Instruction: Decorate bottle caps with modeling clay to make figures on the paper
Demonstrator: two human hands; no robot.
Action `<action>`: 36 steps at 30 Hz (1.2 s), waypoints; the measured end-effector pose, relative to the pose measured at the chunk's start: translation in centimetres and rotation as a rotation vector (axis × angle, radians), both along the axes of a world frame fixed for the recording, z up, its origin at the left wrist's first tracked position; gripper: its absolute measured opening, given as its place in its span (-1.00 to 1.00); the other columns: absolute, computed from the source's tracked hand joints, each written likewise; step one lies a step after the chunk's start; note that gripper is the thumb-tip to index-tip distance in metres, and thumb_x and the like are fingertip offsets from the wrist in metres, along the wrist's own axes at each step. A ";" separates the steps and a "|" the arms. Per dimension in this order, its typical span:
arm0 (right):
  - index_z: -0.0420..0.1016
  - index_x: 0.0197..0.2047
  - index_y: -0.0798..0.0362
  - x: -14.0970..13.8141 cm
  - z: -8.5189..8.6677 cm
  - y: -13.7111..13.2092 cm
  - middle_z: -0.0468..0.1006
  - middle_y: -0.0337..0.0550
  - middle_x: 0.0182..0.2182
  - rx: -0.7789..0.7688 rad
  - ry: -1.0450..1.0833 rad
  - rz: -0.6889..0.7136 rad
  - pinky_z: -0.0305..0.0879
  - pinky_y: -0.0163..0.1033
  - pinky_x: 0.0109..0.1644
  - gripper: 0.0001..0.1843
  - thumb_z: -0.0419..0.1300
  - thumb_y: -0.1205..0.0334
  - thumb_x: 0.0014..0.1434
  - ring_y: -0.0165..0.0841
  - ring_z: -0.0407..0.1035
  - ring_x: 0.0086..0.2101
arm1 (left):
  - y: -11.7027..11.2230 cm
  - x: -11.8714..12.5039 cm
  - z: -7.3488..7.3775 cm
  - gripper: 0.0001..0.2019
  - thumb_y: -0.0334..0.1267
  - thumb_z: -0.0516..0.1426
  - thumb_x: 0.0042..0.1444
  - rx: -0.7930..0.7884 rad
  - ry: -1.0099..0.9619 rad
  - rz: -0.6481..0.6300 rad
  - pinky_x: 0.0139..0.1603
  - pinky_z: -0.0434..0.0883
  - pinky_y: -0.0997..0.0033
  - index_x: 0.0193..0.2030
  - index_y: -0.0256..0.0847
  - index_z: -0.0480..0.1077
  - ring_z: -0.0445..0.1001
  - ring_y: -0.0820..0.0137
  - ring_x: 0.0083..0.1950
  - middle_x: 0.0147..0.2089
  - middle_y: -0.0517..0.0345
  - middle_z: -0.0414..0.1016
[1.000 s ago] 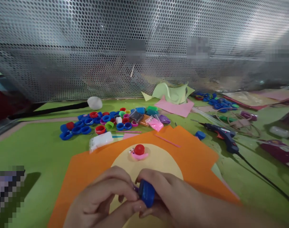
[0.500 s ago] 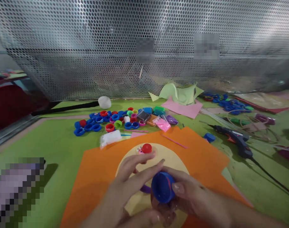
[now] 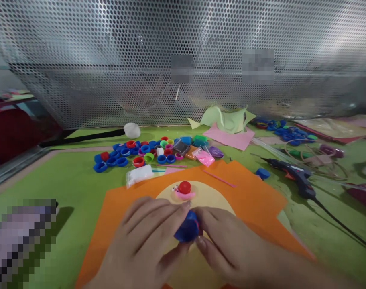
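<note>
In the head view, both hands meet over the cream disc (image 3: 217, 197), which lies on the orange sheet (image 3: 110, 212). The blue cap (image 3: 187, 228) is held between them, its hollow side partly showing, in front of the disc's middle. The left hand (image 3: 147, 237) has its fingers lying close together, narrowed on the cap's left side, with the thumb underneath. The right hand (image 3: 231, 241) pinches the cap's right side between thumb and forefinger; its other fingers are hidden.

Just inside the disc's far edge sits a small snail (image 3: 184, 196), with a red cap on a pink body and its eyes toward the left. A pink stick (image 3: 219, 178) lies across the orange sheet's far edge. Beyond that edge, on the green table (image 3: 56, 172), are a white packet (image 3: 140, 174), a cluster of coloured caps (image 3: 122, 161) and several small bags, among them a pink bag (image 3: 204, 155). Pale green paper (image 3: 225, 120) and a pink sheet (image 3: 229, 138) rest near the table's far edge, before the perforated panel (image 3: 110, 80). Past the orange sheet's right edge lie a second blue cap (image 3: 263, 173) and a glue gun (image 3: 300, 180).
</note>
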State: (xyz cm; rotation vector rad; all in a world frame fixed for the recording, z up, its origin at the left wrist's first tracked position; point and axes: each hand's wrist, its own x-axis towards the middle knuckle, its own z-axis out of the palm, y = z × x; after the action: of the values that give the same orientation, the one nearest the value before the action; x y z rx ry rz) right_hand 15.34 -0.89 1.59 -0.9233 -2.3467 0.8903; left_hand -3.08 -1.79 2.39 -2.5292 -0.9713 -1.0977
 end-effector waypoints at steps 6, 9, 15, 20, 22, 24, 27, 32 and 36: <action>0.17 -0.34 0.07 -0.4 -0.7 0.0 0.37 -0.19 -0.50 0.187 -0.083 -0.107 0.07 -0.34 -0.49 -0.82 -0.20 0.31 0.20 -0.41 0.17 -0.55 | -0.3 0.1 -0.7 -0.79 -0.39 0.05 0.15 0.062 0.142 0.038 -0.20 0.41 0.38 -0.10 -0.25 0.44 0.45 0.38 -0.28 -0.31 0.14 0.54; 0.17 -0.40 0.05 -0.5 -0.9 0.0 0.33 -0.23 -0.57 0.264 -0.132 -0.111 0.02 -0.34 -0.53 -0.79 -0.22 0.34 0.17 -0.42 0.13 -0.60 | -0.6 0.3 -1.3 -0.74 -0.39 0.07 0.13 0.043 0.159 0.023 -0.19 0.43 0.39 -0.04 -0.36 0.41 0.43 0.37 -0.27 -0.34 0.09 0.50; 0.12 -0.47 0.03 -0.5 -1.2 -0.1 0.29 -0.24 -0.64 0.317 -0.092 -0.082 -0.01 -0.32 -0.55 -0.77 -0.25 0.35 0.14 -0.43 0.09 -0.64 | -1.0 0.6 -1.5 -0.79 -0.39 0.09 0.11 0.017 0.130 -0.024 -0.16 0.47 0.41 -0.14 -0.45 0.41 0.45 0.35 -0.23 -0.34 0.03 0.49; 0.01 -0.49 0.00 -0.7 -1.2 -0.5 0.21 -0.29 -0.65 0.111 -0.075 -0.128 -0.04 -0.36 -0.57 -0.84 -0.19 0.30 0.13 -0.46 0.03 -0.65 | -1.3 0.7 -1.5 -0.81 -0.38 0.09 0.12 0.047 0.152 0.006 -0.15 0.48 0.40 -0.17 -0.46 0.40 0.46 0.36 -0.23 -0.34 0.05 0.49; -0.03 -0.49 -0.01 -0.9 -1.2 -0.7 0.16 -0.32 -0.65 0.021 -0.019 -0.153 -0.04 -0.37 -0.58 -0.85 -0.16 0.28 0.11 -0.48 0.00 -0.66 | -1.5 0.8 -1.7 -0.83 -0.39 0.06 0.15 0.092 0.175 0.031 -0.14 0.49 0.39 -0.19 -0.46 0.40 0.47 0.37 -0.24 -0.34 0.05 0.49; -0.01 -0.50 -0.01 -1.0 -1.1 -0.8 0.18 -0.32 -0.65 -0.049 0.044 -0.168 -0.01 -0.39 -0.58 -0.85 -0.15 0.29 0.10 -0.48 0.04 -0.66 | -1.7 0.8 -1.9 -0.84 -0.40 0.04 0.17 0.169 0.183 0.049 -0.13 0.49 0.36 -0.19 -0.46 0.39 0.48 0.36 -0.24 -0.33 0.03 0.50; 0.08 -0.49 0.01 -1.0 -0.9 -1.0 0.26 -0.28 -0.64 -0.148 0.115 -0.164 0.09 -0.40 -0.55 -0.82 -0.18 0.30 0.13 -0.47 0.16 -0.64 | -2.0 1.0 -2.1 -0.86 -0.43 0.06 0.16 0.190 0.142 0.090 -0.17 0.51 0.32 -0.18 -0.44 0.39 0.49 0.31 -0.21 -0.32 0.01 0.51; 0.14 -0.46 0.02 -0.6 0.2 -1.0 0.31 -0.25 -0.61 -0.151 0.142 -0.096 0.19 -0.40 -0.47 -0.75 -0.22 0.30 0.21 -0.45 0.24 -0.59 | -1.9 0.9 -1.8 -0.89 -0.42 0.12 0.11 0.061 -0.014 0.010 -0.10 0.50 0.38 -0.21 -0.39 0.40 0.50 0.38 -0.23 -0.34 0.08 0.51; 0.14 -0.44 0.03 -0.5 0.4 -0.9 0.34 -0.23 -0.57 -0.138 0.063 -0.067 0.18 -0.39 -0.47 -0.78 -0.20 0.33 0.21 -0.44 0.22 -0.57 | -1.9 0.7 -1.7 -0.89 -0.43 0.14 0.09 0.000 -0.081 0.016 -0.08 0.50 0.32 -0.23 -0.39 0.40 0.49 0.33 -0.20 -0.34 0.04 0.51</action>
State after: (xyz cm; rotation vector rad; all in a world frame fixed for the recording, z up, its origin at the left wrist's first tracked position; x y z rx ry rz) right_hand 14.89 -1.81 2.02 -1.0070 -2.2107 1.0494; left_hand -2.41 -3.69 0.66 -2.4906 -1.0093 -1.2035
